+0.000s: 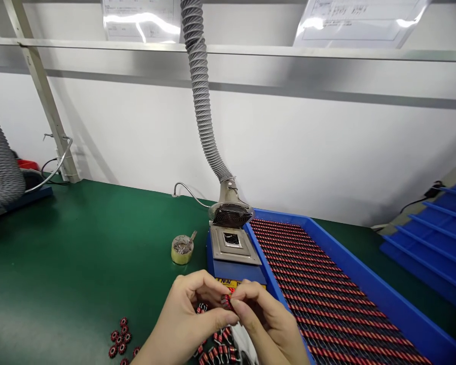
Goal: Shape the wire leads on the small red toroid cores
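Observation:
Between my fingertips, near the bottom middle of the head view, is a small red-and-black wound coil (227,302). My left hand (186,314) pinches it from the left, thumb below and fingers above. From the right, my right hand (271,317) grips the same coil with thumb and index finger. Beneath my hands lies a heap of similar coils (222,352) with bare wire leads, partly hidden. A white cloth-like piece (243,342) shows beside the heap. To the left, several ring-shaped coils (120,337) lie loose on the green table (79,263).
Ahead stands a blue solder pot (235,271) with a metal top, beneath a fume hose (201,91). A small yellow tin (181,251) holds grey residue and a scraper. A long blue tray (349,268) at right carries rows of coils; stacked blue trays (433,248) stand beyond.

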`<state>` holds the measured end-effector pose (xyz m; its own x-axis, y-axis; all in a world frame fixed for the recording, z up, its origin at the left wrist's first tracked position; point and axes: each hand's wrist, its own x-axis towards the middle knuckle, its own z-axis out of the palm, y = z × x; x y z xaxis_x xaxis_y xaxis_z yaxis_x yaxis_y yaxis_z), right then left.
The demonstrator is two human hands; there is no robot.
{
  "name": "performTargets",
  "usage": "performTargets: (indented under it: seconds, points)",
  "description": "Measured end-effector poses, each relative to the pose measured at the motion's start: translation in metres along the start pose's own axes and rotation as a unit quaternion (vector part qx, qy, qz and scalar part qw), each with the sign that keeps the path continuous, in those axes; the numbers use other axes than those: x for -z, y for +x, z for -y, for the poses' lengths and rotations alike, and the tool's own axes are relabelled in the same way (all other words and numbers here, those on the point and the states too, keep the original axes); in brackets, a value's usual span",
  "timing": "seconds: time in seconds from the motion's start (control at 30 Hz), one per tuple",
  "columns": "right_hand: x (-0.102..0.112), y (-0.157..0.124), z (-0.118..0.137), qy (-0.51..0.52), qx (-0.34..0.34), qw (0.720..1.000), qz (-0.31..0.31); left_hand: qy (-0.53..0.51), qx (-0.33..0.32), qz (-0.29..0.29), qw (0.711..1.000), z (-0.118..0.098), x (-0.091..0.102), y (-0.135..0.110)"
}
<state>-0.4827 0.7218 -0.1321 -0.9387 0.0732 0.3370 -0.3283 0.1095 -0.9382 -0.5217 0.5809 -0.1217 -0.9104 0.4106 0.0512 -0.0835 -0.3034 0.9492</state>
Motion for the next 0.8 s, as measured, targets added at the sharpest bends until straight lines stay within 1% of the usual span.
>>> performTargets:
  seconds: [0.1, 0.2, 0.3, 0.4, 0.57, 0.8]
  points:
    - [-0.005, 0.002, 0.002, 0.025, 0.014, 1.0, -0.006, -0.056, 0.019, 0.015, 0.998, 0.003, 0.0, 0.001]
    - [-0.006, 0.005, 0.0, 0.087, -0.006, 0.996, 0.008, -0.084, 0.026, 0.043, 0.995, 0.005, 0.001, 0.003]
    - [-0.008, 0.007, -0.002, 0.187, -0.039, 0.981, 0.028, -0.127, 0.036, 0.095, 0.987, 0.005, 0.002, 0.004]
    - [-0.012, 0.008, -0.004, 0.252, -0.055, 0.966, 0.02, -0.176, 0.039, 0.132, 0.975, 0.006, 0.003, 0.004]
    - [-0.013, 0.006, -0.005, 0.268, -0.058, 0.962, 0.008, -0.192, 0.035, 0.151, 0.969, 0.006, 0.005, 0.004]
    - [-0.011, 0.004, -0.006, 0.239, -0.034, 0.971, -0.001, -0.201, 0.037, 0.153, 0.967, 0.005, 0.004, 0.003]
